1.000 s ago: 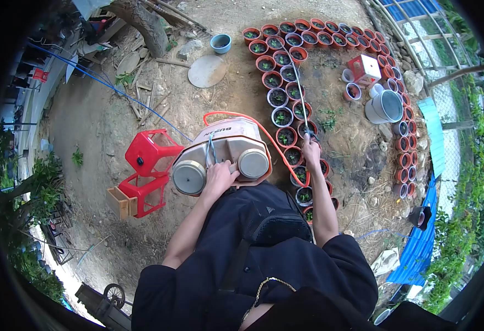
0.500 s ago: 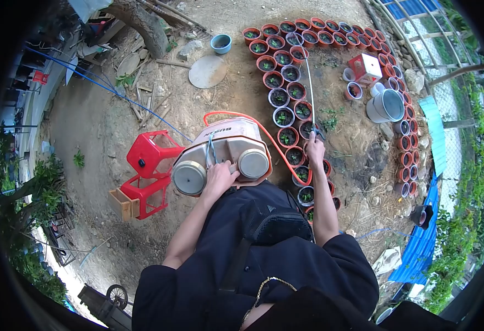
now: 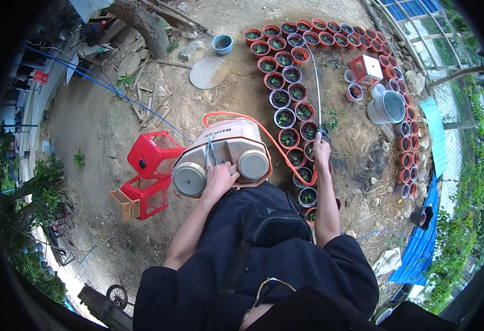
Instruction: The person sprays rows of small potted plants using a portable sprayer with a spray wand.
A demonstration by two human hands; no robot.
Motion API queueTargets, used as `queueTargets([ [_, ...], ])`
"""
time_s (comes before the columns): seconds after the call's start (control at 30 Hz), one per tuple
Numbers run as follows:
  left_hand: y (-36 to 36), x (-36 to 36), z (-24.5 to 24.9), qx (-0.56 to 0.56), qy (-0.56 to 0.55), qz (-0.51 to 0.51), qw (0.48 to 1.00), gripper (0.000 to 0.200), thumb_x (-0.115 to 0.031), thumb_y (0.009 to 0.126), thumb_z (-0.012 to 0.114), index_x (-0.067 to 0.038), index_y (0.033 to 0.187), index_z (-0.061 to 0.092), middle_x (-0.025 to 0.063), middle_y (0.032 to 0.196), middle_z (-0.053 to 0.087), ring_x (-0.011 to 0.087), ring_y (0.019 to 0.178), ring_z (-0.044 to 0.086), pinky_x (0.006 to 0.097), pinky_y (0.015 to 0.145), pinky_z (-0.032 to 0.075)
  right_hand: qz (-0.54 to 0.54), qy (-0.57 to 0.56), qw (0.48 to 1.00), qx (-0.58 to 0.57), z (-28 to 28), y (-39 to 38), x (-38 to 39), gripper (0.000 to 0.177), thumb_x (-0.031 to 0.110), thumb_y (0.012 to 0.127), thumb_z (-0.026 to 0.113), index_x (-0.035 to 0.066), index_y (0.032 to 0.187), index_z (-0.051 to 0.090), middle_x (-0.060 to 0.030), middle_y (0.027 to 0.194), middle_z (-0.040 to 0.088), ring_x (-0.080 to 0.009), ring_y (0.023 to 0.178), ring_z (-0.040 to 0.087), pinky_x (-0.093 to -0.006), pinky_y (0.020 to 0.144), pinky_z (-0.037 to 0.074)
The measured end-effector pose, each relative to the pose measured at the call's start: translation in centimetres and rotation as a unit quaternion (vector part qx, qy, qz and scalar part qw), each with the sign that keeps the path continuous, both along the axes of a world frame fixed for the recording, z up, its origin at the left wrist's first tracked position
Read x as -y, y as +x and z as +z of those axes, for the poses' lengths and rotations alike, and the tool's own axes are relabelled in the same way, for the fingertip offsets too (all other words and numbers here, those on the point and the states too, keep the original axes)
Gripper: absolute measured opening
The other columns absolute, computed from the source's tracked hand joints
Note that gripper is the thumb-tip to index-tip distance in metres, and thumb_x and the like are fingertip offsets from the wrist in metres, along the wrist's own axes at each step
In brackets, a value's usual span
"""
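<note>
My left hand (image 3: 221, 177) is closed around the handle on top of a beige sprayer tank (image 3: 231, 148), between its two round caps. An orange hose (image 3: 275, 142) loops from the tank towards my right hand (image 3: 322, 150). My right hand grips the dark handle of a long thin spray wand (image 3: 317, 88), which points away over the potted plants. Rows of small seedlings stand in reddish and whitish pots (image 3: 284, 117) beside and ahead of the wand.
Two red plastic stools (image 3: 145, 155) and a wooden box (image 3: 124, 205) are left of the tank. A large grey bucket (image 3: 386, 107) and a red-and-white stool (image 3: 365, 69) stand right. A blue bowl (image 3: 222, 44) lies ahead, near a round slab (image 3: 208, 73).
My right hand has moved slightly to the right and a little forward, carrying the wand and the hose end with it. My left hand has stayed on the tank handle.
</note>
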State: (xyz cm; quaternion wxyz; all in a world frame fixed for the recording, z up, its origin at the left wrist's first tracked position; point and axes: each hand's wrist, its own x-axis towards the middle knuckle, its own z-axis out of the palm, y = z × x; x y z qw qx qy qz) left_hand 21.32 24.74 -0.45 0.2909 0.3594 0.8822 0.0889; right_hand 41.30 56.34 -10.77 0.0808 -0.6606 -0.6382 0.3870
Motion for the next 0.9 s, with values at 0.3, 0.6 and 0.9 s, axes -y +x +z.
queueTargets([
  [0.3, 0.0, 0.4, -0.1, -0.012, 0.006, 0.0, 1.0, 0.04, -0.037, 0.084, 0.071, 0.0, 0.099, 0.066, 0.0259, 0.093, 0.071, 0.0434, 0.093, 0.068, 0.0514, 0.087, 0.052, -0.009, -0.047, 0.998, -0.038, 0.9, 1.1, 1.2, 0.065, 0.052, 0.102, 0.045, -0.006, 0.086, 0.068, -0.0259, 0.086, 0.069, -0.04, 0.089, 0.067, -0.0478, 0.083, 0.048],
  [0.6, 0.1, 0.5, 0.2, 0.0, 0.0, 0.003, 1.0, 0.038, -0.035, 0.085, 0.072, 0.0, 0.099, 0.065, 0.0251, 0.094, 0.071, 0.0445, 0.094, 0.067, 0.0524, 0.087, 0.052, 0.002, -0.021, 0.999, -0.027, 0.8, 0.2, 1.0, 0.067, 0.053, 0.102, 0.046, -0.008, 0.087, 0.068, -0.0258, 0.084, 0.07, -0.0356, 0.085, 0.069, -0.0471, 0.078, 0.048],
  [0.9, 0.2, 0.9, 0.1, -0.003, 0.003, 0.003, 1.0, 0.038, -0.035, 0.085, 0.073, 0.0, 0.099, 0.065, 0.0254, 0.094, 0.071, 0.0444, 0.095, 0.067, 0.0523, 0.087, 0.052, 0.013, 0.004, 1.0, -0.015, -0.6, -1.6, -0.9, 0.071, 0.055, 0.101, 0.045, -0.012, 0.097, 0.068, -0.0296, 0.086, 0.07, -0.0398, 0.086, 0.07, -0.0475, 0.08, 0.051],
])
